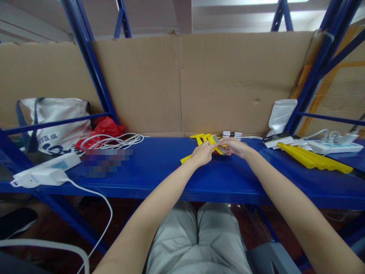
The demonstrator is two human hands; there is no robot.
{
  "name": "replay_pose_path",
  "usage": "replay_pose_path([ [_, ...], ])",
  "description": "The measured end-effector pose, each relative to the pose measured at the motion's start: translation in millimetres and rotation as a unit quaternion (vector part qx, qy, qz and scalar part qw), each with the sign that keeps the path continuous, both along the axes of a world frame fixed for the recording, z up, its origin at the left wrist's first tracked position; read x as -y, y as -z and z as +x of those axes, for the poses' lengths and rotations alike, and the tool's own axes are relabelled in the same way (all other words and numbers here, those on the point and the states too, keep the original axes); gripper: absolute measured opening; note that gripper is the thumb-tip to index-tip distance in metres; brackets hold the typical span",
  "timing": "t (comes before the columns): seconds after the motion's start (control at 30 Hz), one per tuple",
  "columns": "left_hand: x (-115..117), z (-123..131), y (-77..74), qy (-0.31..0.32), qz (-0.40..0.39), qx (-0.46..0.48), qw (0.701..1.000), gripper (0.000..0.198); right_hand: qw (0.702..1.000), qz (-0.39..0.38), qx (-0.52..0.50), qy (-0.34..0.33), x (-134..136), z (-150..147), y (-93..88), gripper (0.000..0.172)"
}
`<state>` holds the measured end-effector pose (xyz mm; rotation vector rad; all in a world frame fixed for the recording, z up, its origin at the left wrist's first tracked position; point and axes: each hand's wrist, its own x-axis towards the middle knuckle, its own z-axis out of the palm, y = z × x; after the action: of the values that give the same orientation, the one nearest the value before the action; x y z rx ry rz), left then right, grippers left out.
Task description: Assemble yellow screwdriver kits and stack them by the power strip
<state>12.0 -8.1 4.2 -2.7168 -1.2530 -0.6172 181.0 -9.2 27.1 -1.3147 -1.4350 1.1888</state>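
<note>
My left hand [203,152] is closed around a yellow-handled scraper [186,159], whose handle end sticks out to the left below the hand. At its other end, a flat silvery blade [222,150] shows between my two hands. My right hand [234,147] is closed at that blade end, its fingertips close to those of my left hand and partly hidden. Just behind my left hand lie several yellow T-shaped scrapers [200,137]. A small stack of white and black packs [232,135] sits behind my right hand.
On the blue shelf [159,171], yellow handles [313,158], a black-and-white box [278,139] and a power strip [336,146] lie right. Left are another power strip [48,171], coiled white cable [122,140], red bag [107,127] and cloth bag [61,118]. Cardboard [137,83] stands behind.
</note>
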Motion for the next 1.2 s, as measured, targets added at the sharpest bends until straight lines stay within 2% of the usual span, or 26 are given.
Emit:
replay_pose_path([
  [0.13,-1,1,1.8,0.019,0.007,-0.005,1.000,0.043,0.997,0.026,0.029,0.066,-2,-6,1.0,0.020],
  [0.23,-1,2,2.5,0.024,0.011,0.002,1.000,0.043,0.994,0.034,0.050,0.088,-3,-8,1.7,0.023],
  [0.4,0,2,2.7,0.032,0.014,0.008,0.999,0.042,0.992,0.042,0.073,0.097,-4,-6,3.9,0.024],
  [0.57,0,2,2.2,0.019,0.002,0.004,1.000,0.043,0.994,0.039,0.070,0.077,-7,-4,7.6,0.023],
  [0.63,-1,1,1.5,0.004,-0.004,0.008,1.000,0.043,0.995,0.056,0.043,0.073,-11,0,8.7,0.017],
  [0.7,-2,0,0.4,-0.012,-0.010,0.009,1.000,0.043,0.989,0.101,0.040,0.101,-16,8,9.9,0.012],
  [0.77,-2,-2,-0.7,-0.021,-0.014,0.006,1.000,0.043,0.967,0.161,0.100,0.170,-23,21,11.4,0.011],
  [0.83,-3,-3,-1.7,-0.024,-0.016,0.006,1.000,0.043,0.925,0.198,0.220,0.239,-30,36,13.9,0.014],
  [0.9,-3,-4,-2.2,-0.025,-0.018,0.008,0.999,0.043,0.884,0.186,0.354,0.242,-34,49,17.2,0.015],
  [0.97,-2,-4,-2.1,-0.025,-0.019,0.011,0.999,0.043,0.853,0.140,0.451,0.221,-37,59,21.2,0.015],
  [1.07,-2,-3,-1.4,-0.024,-0.021,0.019,0.999,0.043,0.822,0.096,0.529,0.187,-39,63,26.9,0.018],
  [1.2,-6,-3,0.2,-0.011,-0.034,0.032,0.999,0.042,0.789,0.091,0.585,0.163,-41,60,31.5,0.030],
])
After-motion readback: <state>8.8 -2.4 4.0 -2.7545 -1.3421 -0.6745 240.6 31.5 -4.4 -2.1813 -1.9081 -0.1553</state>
